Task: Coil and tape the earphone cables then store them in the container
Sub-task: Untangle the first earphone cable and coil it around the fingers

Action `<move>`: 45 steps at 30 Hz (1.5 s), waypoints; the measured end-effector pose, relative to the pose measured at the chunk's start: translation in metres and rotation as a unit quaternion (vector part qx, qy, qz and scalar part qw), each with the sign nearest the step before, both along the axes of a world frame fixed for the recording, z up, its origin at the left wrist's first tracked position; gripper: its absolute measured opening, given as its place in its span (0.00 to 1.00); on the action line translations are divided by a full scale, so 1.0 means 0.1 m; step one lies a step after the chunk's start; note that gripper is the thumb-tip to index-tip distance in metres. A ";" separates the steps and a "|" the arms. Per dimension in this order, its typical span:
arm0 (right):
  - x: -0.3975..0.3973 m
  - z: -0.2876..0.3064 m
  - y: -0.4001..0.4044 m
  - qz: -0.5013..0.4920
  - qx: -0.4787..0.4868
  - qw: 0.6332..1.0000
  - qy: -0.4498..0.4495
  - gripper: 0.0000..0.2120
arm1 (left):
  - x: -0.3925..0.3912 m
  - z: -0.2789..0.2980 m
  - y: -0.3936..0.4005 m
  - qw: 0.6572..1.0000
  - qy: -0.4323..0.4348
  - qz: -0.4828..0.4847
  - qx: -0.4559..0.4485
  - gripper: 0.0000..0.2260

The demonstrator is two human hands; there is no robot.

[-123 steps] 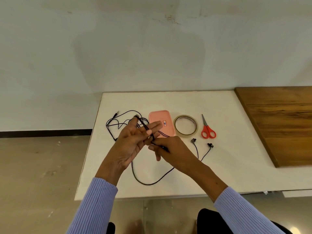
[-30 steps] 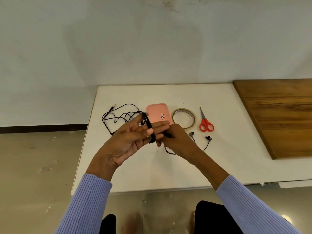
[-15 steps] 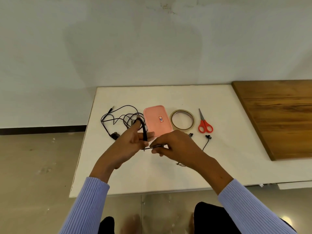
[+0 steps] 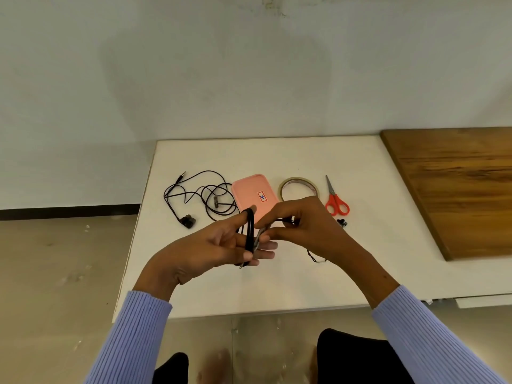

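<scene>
Change: since half a second ago the right hand (image 4: 310,225) has come up from low over the counter (image 4: 277,286) to the left hand's fingertips; the loose tail of cable has shortened and the coil has thickened.
Left hand (image 4: 213,250): palm up, fingers held straight and together, thumb laid across the turns; it carries the coil (image 4: 250,234), wound over the fingers.
Right hand: fingers curled, pinching the cable's free run just beside the coil, touching the left fingertips.
Coil: several black turns, standing roughly upright across the left fingers; a metal plug end (image 4: 241,265) pokes out below the hand.
Free end: a short stretch of cable (image 4: 314,257) hangs under the right wrist; one earbud (image 4: 343,223) lies on the counter just right of that hand, below the scissors.
Second earphone (image 4: 202,195): loose black tangle lying on the counter left of the container, plug (image 4: 181,177) at far left, buds (image 4: 188,220) at its near edge.
Container (image 4: 253,195): pink, rectangular, small label on top, at mid-counter behind the hands; whether it is a lid or an open tray cannot be told.
Tape (image 4: 299,189): roll lying flat, just right of the container, partly hidden by the right hand.
Scissors (image 4: 335,200): red handles, blades pointing away, right of the tape.
Board (image 4: 457,189): brown wood, at the counter's right end.
</scene>
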State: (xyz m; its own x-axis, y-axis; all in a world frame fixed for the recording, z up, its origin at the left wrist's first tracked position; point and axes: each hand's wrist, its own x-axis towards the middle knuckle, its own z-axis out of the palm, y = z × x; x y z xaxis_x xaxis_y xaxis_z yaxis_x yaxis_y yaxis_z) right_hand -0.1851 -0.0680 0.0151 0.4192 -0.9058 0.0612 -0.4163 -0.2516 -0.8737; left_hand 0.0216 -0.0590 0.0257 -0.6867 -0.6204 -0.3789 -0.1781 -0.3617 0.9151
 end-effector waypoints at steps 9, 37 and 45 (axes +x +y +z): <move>-0.08 0.08 -0.02 -0.052 0.035 0.997 -0.046 0.05 | 0.05 -0.04 0.02 0.989 0.056 -0.113 0.082 0.31; 0.26 -0.02 0.12 -0.008 0.004 0.987 0.161 0.08 | -0.19 -0.04 -0.07 0.962 0.089 0.255 -0.043 0.15; -0.13 0.15 0.03 0.007 0.009 0.995 0.094 0.04 | -0.17 -0.08 0.06 0.997 -0.047 0.042 -0.051 0.28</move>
State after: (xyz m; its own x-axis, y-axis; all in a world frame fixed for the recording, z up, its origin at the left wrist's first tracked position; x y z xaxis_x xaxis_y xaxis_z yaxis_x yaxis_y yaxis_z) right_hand -0.1980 -0.0648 0.0299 0.4349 -0.8997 -0.0366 -0.5701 -0.2436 -0.7847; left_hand 0.0049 -0.0530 0.0177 -0.5951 -0.7127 -0.3713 -0.2375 -0.2854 0.9285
